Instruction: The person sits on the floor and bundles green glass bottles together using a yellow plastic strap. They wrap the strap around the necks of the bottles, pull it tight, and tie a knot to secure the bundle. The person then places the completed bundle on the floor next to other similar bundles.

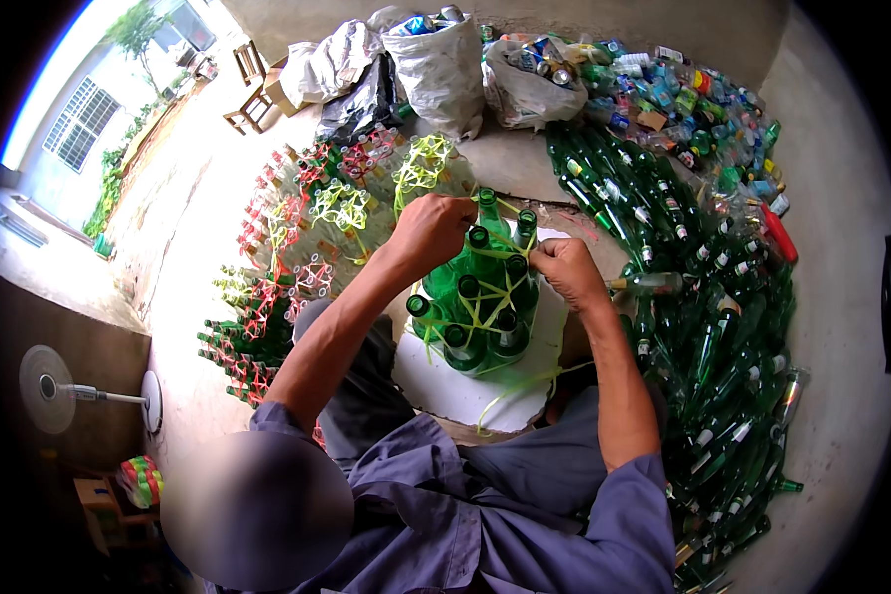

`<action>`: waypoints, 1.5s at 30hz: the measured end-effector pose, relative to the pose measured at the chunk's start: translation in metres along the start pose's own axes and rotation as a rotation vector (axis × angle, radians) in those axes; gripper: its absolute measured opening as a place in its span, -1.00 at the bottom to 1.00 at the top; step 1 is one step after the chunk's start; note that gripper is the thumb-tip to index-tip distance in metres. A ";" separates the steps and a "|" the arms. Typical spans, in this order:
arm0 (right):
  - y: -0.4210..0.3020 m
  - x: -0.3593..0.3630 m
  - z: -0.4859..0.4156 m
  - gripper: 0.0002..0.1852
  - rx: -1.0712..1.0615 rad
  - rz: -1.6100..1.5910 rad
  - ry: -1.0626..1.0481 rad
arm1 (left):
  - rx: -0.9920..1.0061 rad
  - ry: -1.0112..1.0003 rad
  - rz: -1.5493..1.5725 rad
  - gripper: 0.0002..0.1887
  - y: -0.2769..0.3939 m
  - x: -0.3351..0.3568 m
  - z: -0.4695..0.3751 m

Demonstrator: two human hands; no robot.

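Observation:
Several upright green glass bottles (466,345) stand in a tight cluster on a white board (445,393) between my knees. Yellow-green plastic strapping (482,321) runs from neck to neck across their tops. My left hand (436,229) is closed beside the neck of the farthest bottle, pinching a strand of the strapping. At the right of the cluster, my right hand (568,269) grips the strapping near the bottle necks. A loose tail of strapping hangs over the board's near right side. The strands inside my fingers are mostly hidden.
Bottles bundled with red and yellow strapping (327,204) stand at the left. Loose green bottles (713,349) lie heaped at the right. White sacks (438,74) and plastic bottles (683,104) line the back wall. A fan (48,387) and small wooden chairs (249,108) are farther left.

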State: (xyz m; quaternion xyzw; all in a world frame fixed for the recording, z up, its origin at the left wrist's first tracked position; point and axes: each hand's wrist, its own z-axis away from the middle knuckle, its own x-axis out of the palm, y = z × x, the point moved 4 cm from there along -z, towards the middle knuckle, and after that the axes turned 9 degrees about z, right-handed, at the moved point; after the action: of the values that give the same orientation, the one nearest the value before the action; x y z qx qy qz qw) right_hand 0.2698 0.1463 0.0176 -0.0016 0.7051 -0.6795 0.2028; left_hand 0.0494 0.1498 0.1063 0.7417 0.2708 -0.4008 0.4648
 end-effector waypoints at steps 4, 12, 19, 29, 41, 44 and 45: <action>-0.009 -0.019 0.003 -0.76 0.027 -0.041 0.023 | -0.073 -0.141 -0.245 -0.83 0.006 0.004 0.000; -0.026 -0.035 0.010 -0.82 0.128 -0.179 0.050 | 0.100 0.207 0.050 -0.77 0.006 -0.001 0.028; -0.028 -0.036 0.007 -0.79 0.077 -0.198 0.019 | 0.592 -0.015 0.171 -0.55 0.076 0.006 0.023; -0.011 -0.037 0.001 -0.80 0.052 -0.123 0.110 | 0.594 -0.191 0.110 -0.56 0.064 0.027 0.018; 0.004 -0.051 -0.002 -0.80 0.088 -0.078 0.210 | 0.565 -0.142 0.089 -0.71 0.062 0.034 0.018; 0.002 -0.054 -0.001 -0.80 0.089 -0.099 0.216 | 0.567 -0.114 0.111 -0.73 0.057 0.035 0.018; 0.000 -0.055 0.000 -0.80 0.106 -0.100 0.216 | 0.565 -0.112 0.114 -0.74 0.057 0.034 0.017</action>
State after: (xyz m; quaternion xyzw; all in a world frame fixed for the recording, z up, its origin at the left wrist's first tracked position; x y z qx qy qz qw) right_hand 0.3204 0.1616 0.0333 0.0468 0.6850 -0.7213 0.0914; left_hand 0.1059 0.1108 0.1004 0.8324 0.0803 -0.4740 0.2756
